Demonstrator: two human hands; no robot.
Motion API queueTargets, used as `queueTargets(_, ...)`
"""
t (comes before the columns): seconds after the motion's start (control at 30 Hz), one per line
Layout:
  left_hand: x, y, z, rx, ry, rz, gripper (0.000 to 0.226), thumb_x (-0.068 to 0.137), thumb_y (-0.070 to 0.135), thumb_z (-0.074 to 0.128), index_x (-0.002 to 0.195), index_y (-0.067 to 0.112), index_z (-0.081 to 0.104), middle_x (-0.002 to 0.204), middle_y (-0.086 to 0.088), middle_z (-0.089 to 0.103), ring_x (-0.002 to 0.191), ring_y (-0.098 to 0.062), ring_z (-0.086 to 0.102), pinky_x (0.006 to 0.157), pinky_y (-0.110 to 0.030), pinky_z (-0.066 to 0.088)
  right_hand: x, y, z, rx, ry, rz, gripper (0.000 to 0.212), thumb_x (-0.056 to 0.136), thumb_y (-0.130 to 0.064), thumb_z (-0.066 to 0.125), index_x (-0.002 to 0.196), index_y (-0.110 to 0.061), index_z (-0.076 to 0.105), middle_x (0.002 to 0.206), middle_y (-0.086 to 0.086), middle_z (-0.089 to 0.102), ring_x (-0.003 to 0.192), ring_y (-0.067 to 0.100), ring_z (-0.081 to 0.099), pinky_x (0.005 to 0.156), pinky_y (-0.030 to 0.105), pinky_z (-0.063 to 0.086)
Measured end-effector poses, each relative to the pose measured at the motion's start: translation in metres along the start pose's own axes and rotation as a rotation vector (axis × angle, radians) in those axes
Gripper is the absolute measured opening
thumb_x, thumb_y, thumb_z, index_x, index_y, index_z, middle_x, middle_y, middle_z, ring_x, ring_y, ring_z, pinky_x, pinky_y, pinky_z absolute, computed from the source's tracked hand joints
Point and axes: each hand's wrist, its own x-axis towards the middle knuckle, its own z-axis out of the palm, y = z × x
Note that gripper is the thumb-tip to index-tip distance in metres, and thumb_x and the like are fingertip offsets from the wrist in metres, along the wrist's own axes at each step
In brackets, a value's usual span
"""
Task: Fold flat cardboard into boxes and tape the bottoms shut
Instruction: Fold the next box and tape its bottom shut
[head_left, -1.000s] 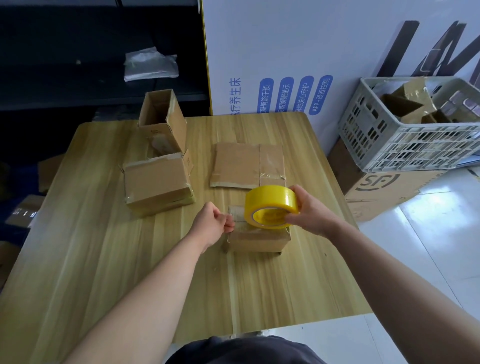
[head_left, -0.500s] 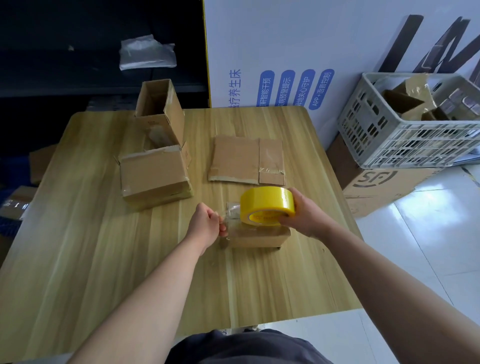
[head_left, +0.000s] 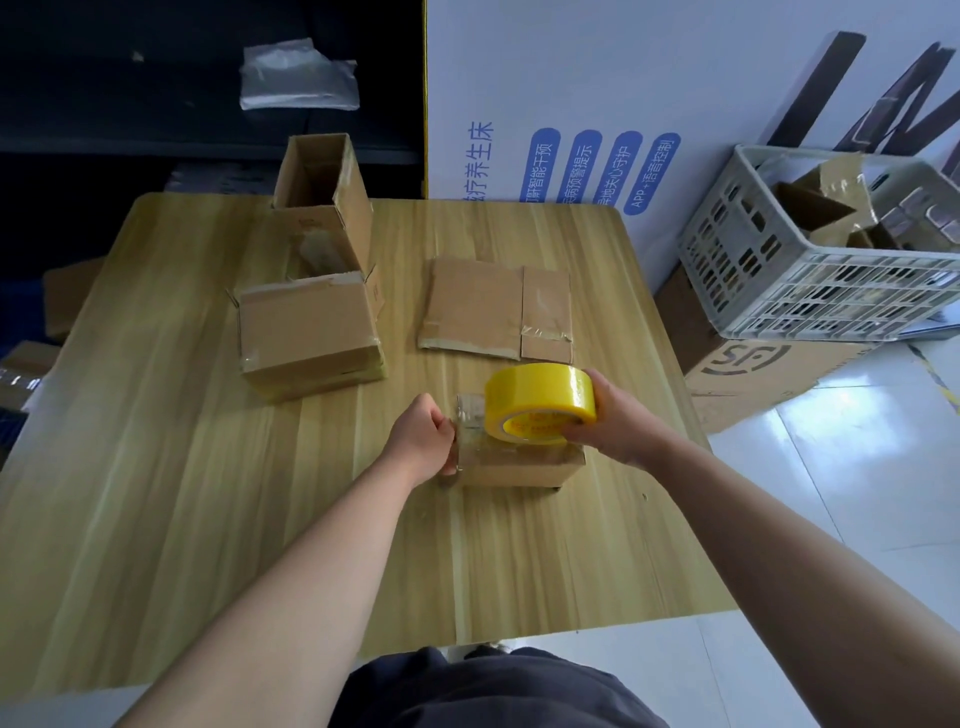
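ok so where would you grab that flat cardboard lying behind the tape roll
Probably the near edge of the flat cardboard, towards its left corner, coming in from the person's side. It lies flat on the table, so only an edge offers a pinch. That stretch shows its thickness and sits clear of the yellow tape roll, which is in front of the right part.

Bright, even light fills the centre and right. The white wall (head_left: 571, 62) and glossy floor (head_left: 841, 467) look near washed out, and the floor carries pale glare patches. The shelf (head_left: 130, 114) at upper left lies in deep shadow. The counter (head_left: 156, 467) has a soft sheen, with faint, short shadows beside the boxes (head_left: 306, 332). Highlights glint on the roll (head_left: 540, 389) and clear tape strip (head_left: 470, 415). Wide-angle bending curves the counter's edges, and detail is slightly soft.
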Motion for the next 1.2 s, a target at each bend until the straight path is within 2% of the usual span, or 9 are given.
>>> queueTargets(0.13,0.003,-0.008,-0.003,-0.136,-0.005,-0.049,0.022,0.094,0.026,0.058,0.089,0.010,0.044,0.087,-0.012,0.056,0.061,-0.023,0.059,0.052,-0.031,0.057,0.001,0.001,0.000,0.010,-0.009,0.005,0.064,0.079,-0.003,0.069,0.134,-0.022,0.042,0.108,0.010,0.059,0.095,0.027,0.059,0.075,0.036,0.052)
queueTargets(0.27,-0.002,-0.013,0.003,-0.225,-0.034,-0.089,0.021,0.095,0.023,0.057,0.101,0.006,0.048,0.083,-0.010,0.057,0.059,-0.021,0.055,0.059,-0.040,0.059,0.001,0.003,0.001,0.032,-0.021,0.021,0.067,0.077,-0.004,0.070,0.133,-0.025,0.041,0.110,0.013,0.060,0.097,0.032,0.061,0.081,0.047,0.055)
queueTargets(0.37,-0.004,-0.014,0.000,-0.148,-0.005,0.004,0.016,0.094,0.020,0.059,0.106,0.011,0.052,0.092,-0.006,0.060,0.071,-0.021,0.059,0.066,-0.037,0.055,0.001,0.001,0.001,0.064,-0.013,0.026,0.070,0.070,-0.013,0.071,0.131,-0.028,0.042,0.108,0.012,0.060,0.098,0.032,0.061,0.081,0.049,0.054)
queueTargets(0.5,-0.004,-0.010,-0.018,-0.010,-0.169,0.194,0.073,0.082,0.008,0.067,0.144,0.028,0.034,0.141,0.004,0.040,0.128,-0.017,0.042,0.080,-0.022,0.047,0.003,0.003,0.001,0.059,-0.012,0.018,0.068,0.076,-0.003,0.071,0.132,-0.027,0.042,0.104,0.007,0.060,0.093,0.026,0.060,0.077,0.040,0.052)
queueTargets(0.63,0.003,0.004,-0.022,0.132,-0.355,0.294,0.119,0.064,0.020,0.088,0.153,0.031,0.011,0.158,0.006,0.014,0.144,-0.014,0.019,0.114,-0.033,0.028,0.003,0.004,0.001,0.055,-0.007,0.021,0.069,0.076,-0.004,0.072,0.133,-0.027,0.041,0.103,0.005,0.060,0.092,0.024,0.059,0.076,0.036,0.051)
queueTargets(0.8,0.012,0.007,-0.013,0.325,-0.269,0.380,0.111,0.057,0.031,0.091,0.149,0.027,0.029,0.151,0.008,0.030,0.134,-0.015,0.037,0.104,-0.023,0.030,0.001,0.003,0.001,0.062,-0.008,-0.011,0.070,0.075,-0.007,0.077,0.132,-0.029,0.043,0.105,0.002,0.060,0.094,0.020,0.059,0.075,0.033,0.051)
queueTargets(1.0,0.012,0.007,-0.017,0.313,-0.256,0.379,0.107,0.059,0.031,0.090,0.148,0.027,0.031,0.150,0.007,0.032,0.135,-0.016,0.035,0.100,-0.020,0.027,-0.010,0.005,-0.011,0.166,0.094,-0.039,0.052,0.073,0.004,0.071,0.111,-0.026,0.053,0.088,-0.004,0.058,0.077,0.009,0.054,0.061,0.021,0.048)
queueTargets(1.1,0.012,0.006,-0.018,0.344,-0.245,0.370,0.108,0.059,0.031,0.090,0.149,0.028,0.030,0.151,0.006,0.032,0.135,-0.017,0.035,0.103,-0.024,0.029,-0.019,0.022,-0.035,0.133,0.206,-0.010,0.048,0.071,0.006,0.070,0.104,-0.024,0.053,0.085,0.000,0.055,0.076,0.015,0.052,0.067,0.032,0.047)
queueTargets(1.2,0.012,0.001,-0.021,0.420,-0.233,0.357,0.106,0.061,0.026,0.090,0.148,0.030,0.030,0.151,0.007,0.033,0.135,-0.016,0.036,0.108,-0.027,0.028,-0.027,0.033,-0.050,-0.066,0.201,0.014,0.045,0.070,0.002,0.071,0.104,-0.021,0.054,0.085,0.005,0.056,0.075,0.021,0.052,0.061,0.030,0.044)
